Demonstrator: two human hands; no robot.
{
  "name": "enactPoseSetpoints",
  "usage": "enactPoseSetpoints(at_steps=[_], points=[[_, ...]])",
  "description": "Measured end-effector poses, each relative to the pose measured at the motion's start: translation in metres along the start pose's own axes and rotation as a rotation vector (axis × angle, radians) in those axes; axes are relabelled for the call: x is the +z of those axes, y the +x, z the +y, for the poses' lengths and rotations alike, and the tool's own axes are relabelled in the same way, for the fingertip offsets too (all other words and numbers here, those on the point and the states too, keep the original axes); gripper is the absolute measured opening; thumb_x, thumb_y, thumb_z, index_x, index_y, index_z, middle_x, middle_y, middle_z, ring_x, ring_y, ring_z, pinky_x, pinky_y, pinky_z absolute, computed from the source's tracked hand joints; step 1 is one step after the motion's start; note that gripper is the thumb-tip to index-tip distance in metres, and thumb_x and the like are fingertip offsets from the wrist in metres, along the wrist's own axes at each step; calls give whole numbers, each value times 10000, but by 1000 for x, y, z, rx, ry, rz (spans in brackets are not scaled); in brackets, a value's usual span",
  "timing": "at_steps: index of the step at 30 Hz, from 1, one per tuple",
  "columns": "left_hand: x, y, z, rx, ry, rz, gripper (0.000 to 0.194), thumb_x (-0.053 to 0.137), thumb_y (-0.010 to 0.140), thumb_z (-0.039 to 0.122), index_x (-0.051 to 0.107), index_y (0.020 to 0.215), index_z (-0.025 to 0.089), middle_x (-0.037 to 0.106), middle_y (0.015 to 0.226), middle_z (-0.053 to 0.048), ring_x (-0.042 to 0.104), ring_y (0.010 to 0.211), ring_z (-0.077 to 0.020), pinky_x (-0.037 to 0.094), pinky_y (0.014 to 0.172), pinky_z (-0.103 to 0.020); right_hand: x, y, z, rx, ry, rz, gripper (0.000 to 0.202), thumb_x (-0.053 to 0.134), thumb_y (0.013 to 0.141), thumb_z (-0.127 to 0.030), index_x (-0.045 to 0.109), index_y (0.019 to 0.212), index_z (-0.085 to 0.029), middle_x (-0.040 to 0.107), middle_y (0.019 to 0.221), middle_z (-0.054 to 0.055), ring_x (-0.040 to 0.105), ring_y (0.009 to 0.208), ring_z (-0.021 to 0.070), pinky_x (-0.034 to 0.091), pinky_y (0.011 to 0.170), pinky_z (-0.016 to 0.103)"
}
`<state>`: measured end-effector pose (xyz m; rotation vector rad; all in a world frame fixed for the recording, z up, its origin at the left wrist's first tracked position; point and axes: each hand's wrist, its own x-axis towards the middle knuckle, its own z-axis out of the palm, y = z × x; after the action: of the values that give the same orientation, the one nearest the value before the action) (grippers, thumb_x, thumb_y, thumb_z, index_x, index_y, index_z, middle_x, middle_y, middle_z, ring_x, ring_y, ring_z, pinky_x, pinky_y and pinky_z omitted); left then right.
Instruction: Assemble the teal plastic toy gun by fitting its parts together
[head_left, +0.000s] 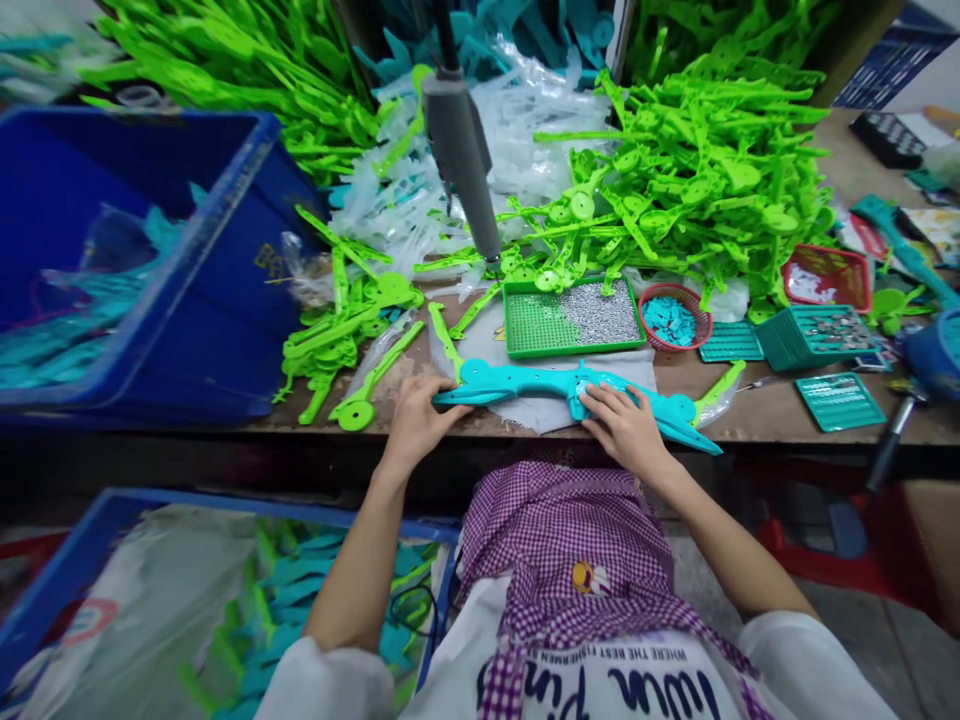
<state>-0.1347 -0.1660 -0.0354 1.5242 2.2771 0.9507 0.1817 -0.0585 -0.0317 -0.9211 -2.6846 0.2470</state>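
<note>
A long turquoise plastic piece (532, 381) lies across a light cloth (540, 412) at the table's front edge. Bright green arms (721, 392) stick out from both of its ends. My left hand (421, 420) pinches the left end between thumb and fingers. On the middle right part, beside a raised crosspiece, rests my right hand (624, 425), its fingers bent over the turquoise surface. Just behind the piece sits a green tray (517, 350) with small metal parts. A grey power screwdriver (463, 150) hangs above, its tip over the tray's left side.
Piles of green parts (675, 180) and clear bags (517, 140) fill the back. A large blue bin (247, 230) stands left. Right are a red basket (701, 328), teal trays (840, 402) and a hammer (892, 440). A blue crate (112, 510) is below left.
</note>
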Motion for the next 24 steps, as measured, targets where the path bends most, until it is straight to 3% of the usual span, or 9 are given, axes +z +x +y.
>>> enactPoseSetpoints(at_steps=[3,8,15,21,24], points=[[-3,7,-1,38,-97,-73,232,746,653,368,616,774,219,699,899,-50,604,965,-250,483,905,-392,0,0,0,0,0,22,348,451,996,-344,614,1294,-266,627,1360,79,553,1285,278,339,1064,531],[-7,9,2,5,-244,-69,301,715,659,448,614,803,204,709,908,-60,641,945,-240,500,863,-362,0,-1,0,-2,2,30,334,465,993,-346,624,1269,-246,624,1364,77,559,1281,275,342,1058,517],[-11,9,1,-27,-124,-109,260,678,649,388,613,817,201,692,780,-9,626,736,-192,490,698,-292,1,-2,0,17,15,17,341,473,987,-343,614,1287,-265,621,1367,85,546,1297,276,324,1082,525],[-11,9,0,48,-49,-99,206,620,675,301,625,856,203,699,856,-23,651,810,-209,506,758,-308,0,-1,1,18,20,30,340,450,994,-358,624,1274,-279,635,1348,81,562,1274,277,344,1066,526],[-13,6,2,99,-43,-103,283,598,717,285,644,984,204,705,952,-46,663,913,-232,515,829,-339,-1,-1,0,16,17,28,333,449,995,-358,633,1257,-266,639,1343,80,567,1267,276,349,1060,520]])
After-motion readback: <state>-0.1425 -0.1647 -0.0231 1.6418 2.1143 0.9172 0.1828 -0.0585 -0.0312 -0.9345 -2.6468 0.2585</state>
